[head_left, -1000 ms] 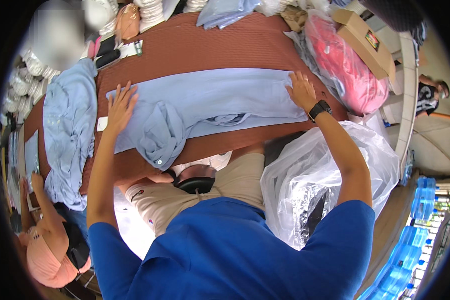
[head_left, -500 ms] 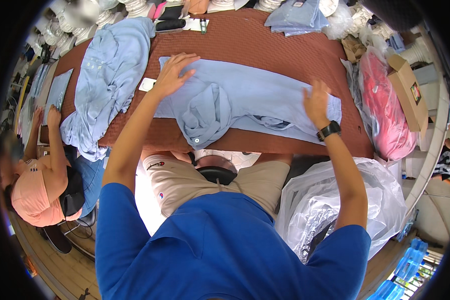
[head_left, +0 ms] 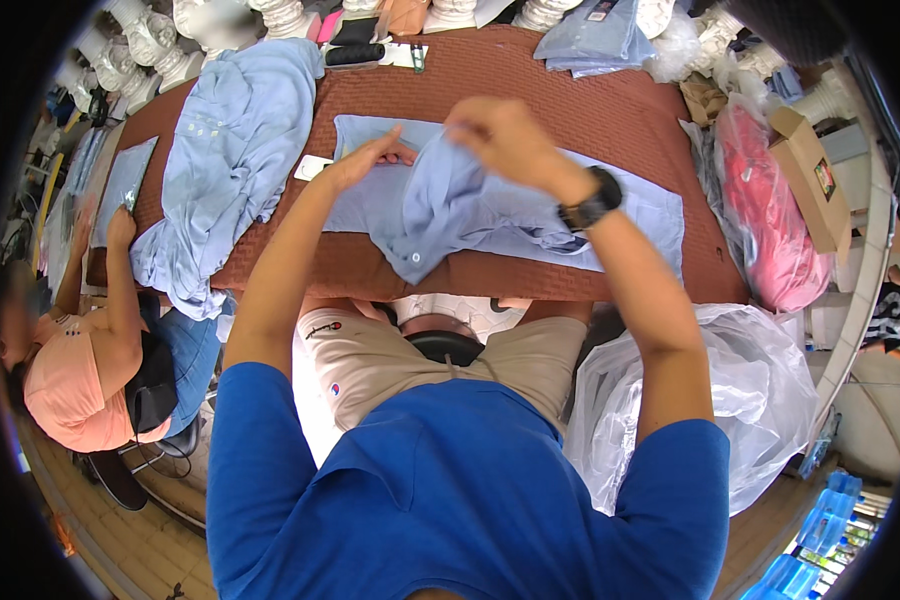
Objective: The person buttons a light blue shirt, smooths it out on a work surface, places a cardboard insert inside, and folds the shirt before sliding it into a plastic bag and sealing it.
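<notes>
While the right grip [head_left: 518,145], slightly blurred, is closed on a raised, crumpled fold of the light-blue garment [head_left: 625,205], the rest lies flatter beneath both grips. The left grip [head_left: 368,160] sits over its left part, fingers apart. The table [head_left: 470,80] edge runs just nearside; bare brown cover stretches beyond both grips.

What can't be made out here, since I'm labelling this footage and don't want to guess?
All in the head view:
- Right hand: exact finger contact, blurred.
- Light-blue garment: layers beneath its raised fold, hidden by the cloth itself.
- Clear plastic bag: contents, obscured by crumpled plastic and the right sleeve.
- Blue bottles: full number, cut off at the lower right by the fisheye rim.
</notes>
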`<state>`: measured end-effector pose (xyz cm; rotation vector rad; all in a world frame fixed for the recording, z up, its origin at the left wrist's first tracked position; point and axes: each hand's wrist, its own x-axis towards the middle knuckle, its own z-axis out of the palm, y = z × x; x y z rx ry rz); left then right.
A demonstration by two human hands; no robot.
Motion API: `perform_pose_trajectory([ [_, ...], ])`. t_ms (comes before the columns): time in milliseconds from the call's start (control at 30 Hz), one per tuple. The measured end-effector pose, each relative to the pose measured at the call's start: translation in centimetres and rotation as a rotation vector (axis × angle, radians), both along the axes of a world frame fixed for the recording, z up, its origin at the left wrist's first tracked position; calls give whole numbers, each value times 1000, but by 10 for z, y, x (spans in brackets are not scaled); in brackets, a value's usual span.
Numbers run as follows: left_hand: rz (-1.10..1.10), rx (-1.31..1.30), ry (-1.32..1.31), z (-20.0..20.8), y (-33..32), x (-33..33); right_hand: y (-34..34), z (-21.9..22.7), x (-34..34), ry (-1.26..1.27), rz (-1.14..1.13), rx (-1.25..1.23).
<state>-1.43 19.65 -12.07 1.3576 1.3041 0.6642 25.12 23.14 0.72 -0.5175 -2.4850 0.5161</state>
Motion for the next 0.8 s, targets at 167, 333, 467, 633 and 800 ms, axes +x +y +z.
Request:
perform_pose_trajectory([
  [167, 36, -127, -56, 5, 5, -13, 40, 36, 106, -154, -521, -359],
  [333, -40, 28, 146, 4, 24, -1, 55, -67, 206, -410, -924, -691],
  [467, -100, 51, 86, -16, 21, -19, 32, -47, 195, -173, -903, -797],
  [633, -83, 91, 61, -21, 28, -15, 22, -52, 212, -287, -926, -854],
  [800, -140, 372, 371, -1, 27, 3, 13, -58, 195, -315, -934, 132],
])
